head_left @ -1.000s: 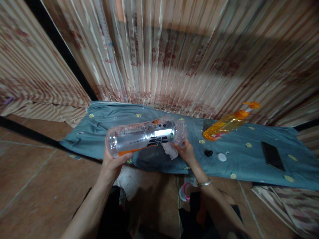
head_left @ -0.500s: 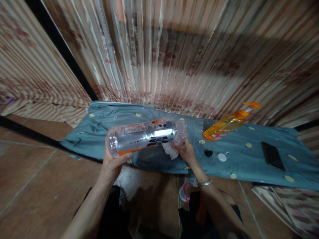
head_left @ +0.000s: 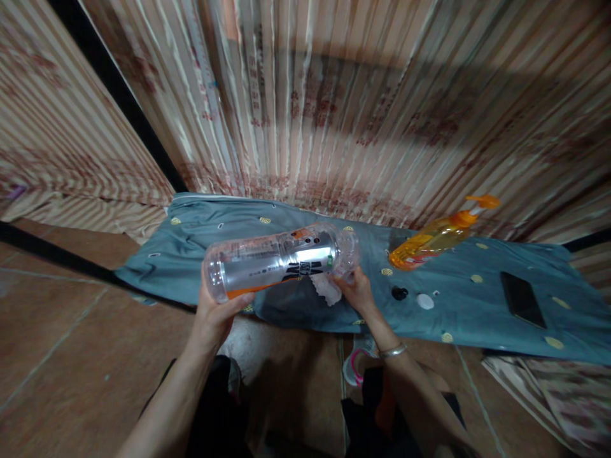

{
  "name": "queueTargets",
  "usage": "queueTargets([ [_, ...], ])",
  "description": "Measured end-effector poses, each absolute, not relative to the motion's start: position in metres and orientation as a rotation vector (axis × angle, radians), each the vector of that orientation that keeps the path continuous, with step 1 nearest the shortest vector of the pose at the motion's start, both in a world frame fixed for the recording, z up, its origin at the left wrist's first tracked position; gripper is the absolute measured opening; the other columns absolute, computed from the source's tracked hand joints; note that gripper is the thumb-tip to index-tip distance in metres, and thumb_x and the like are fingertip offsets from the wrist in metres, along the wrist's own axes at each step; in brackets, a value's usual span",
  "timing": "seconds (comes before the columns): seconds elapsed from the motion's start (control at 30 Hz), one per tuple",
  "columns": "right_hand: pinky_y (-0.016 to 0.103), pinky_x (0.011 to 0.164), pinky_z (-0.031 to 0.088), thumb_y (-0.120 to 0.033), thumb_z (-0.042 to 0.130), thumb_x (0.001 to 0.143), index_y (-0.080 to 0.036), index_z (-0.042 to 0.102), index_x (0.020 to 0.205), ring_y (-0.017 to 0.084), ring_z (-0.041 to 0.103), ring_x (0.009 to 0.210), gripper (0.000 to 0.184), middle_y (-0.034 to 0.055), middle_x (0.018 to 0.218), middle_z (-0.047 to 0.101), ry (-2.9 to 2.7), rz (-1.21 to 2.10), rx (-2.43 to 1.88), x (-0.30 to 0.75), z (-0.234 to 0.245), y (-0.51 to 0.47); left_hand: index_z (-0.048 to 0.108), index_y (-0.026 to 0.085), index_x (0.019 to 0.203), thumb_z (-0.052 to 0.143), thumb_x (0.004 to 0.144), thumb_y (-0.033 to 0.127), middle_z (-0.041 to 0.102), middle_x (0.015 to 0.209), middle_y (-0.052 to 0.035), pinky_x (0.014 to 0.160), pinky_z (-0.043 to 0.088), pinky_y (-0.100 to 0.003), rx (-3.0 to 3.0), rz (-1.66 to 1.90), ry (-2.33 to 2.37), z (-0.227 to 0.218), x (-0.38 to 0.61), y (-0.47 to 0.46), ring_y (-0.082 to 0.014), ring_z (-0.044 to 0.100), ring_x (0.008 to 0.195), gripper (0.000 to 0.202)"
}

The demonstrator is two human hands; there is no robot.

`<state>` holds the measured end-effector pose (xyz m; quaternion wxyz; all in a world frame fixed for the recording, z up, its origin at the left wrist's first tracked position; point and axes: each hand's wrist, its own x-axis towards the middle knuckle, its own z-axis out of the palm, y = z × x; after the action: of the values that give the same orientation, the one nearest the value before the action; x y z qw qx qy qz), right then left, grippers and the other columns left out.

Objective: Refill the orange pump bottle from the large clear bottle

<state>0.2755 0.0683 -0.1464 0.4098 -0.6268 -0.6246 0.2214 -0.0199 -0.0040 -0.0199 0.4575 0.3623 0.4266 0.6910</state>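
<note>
A large clear plastic bottle (head_left: 274, 261) with a silver and orange label lies nearly sideways in the air above the cloth. Its base rests in my left hand (head_left: 217, 315), the fingers closed around it from below. At the neck end is my right hand (head_left: 357, 289), its fingers bent around a crumpled white tissue (head_left: 327, 289) that hangs under the bottle's shoulder. Part of those fingers is hidden behind the neck. To the right, a pump bottle (head_left: 432, 242) of orange liquid leans over in view.
Blue-green patterned cloth (head_left: 305, 219) covers the low bed. On it lie a small black object (head_left: 400, 293), a round white lid (head_left: 425, 301) and a black phone (head_left: 522, 299). A pleated curtain (head_left: 315, 127) hangs behind, and a dark pole (head_left: 119, 95) slants at the left.
</note>
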Motion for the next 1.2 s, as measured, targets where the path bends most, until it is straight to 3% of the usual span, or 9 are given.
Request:
queueTargets([
  [0.2, 0.044, 0.080, 0.062, -0.071, 0.064, 0.079, -0.020, 0.060, 0.110, 0.032, 0.075, 0.091, 0.060, 0.0160, 0.103, 0.078, -1.559, 0.586, -1.583, 0.2755, -0.1461, 0.0678, 0.065, 0.031, 0.120, 0.099, 0.043, 0.028, 0.067, 0.126, -0.0039, 0.103, 0.055, -0.040, 0.895, 1.709, 1.048, -0.0210, -0.0211, -0.0046, -0.0279, 0.064, 0.120, 0.085],
  [0.5, 0.044, 0.074, 0.062, -0.063, 0.070, 0.078, -0.023, 0.059, 0.103, 0.032, 0.075, 0.085, 0.048, 0.0134, 0.097, 0.078, -1.547, 0.562, -1.576, 0.2749, -0.1464, 0.0679, 0.065, 0.031, 0.121, 0.098, 0.044, 0.024, 0.067, 0.124, -0.0027, 0.101, 0.054, -0.037, 0.884, 1.702, 1.040, -0.0197, -0.0214, -0.0056, -0.0252, 0.064, 0.116, 0.083],
  [1.2, 0.042, 0.075, 0.063, -0.062, 0.069, 0.076, -0.021, 0.059, 0.106, 0.031, 0.076, 0.088, 0.052, 0.0143, 0.099, 0.078, -1.538, 0.605, -1.589, 0.2739, -0.1422, 0.0678, 0.064, 0.031, 0.121, 0.100, 0.042, 0.027, 0.065, 0.128, -0.0026, 0.101, 0.052, -0.034, 0.879, 1.710, 1.040, -0.0189, -0.0195, -0.0045, -0.0252, 0.061, 0.120, 0.086],
])
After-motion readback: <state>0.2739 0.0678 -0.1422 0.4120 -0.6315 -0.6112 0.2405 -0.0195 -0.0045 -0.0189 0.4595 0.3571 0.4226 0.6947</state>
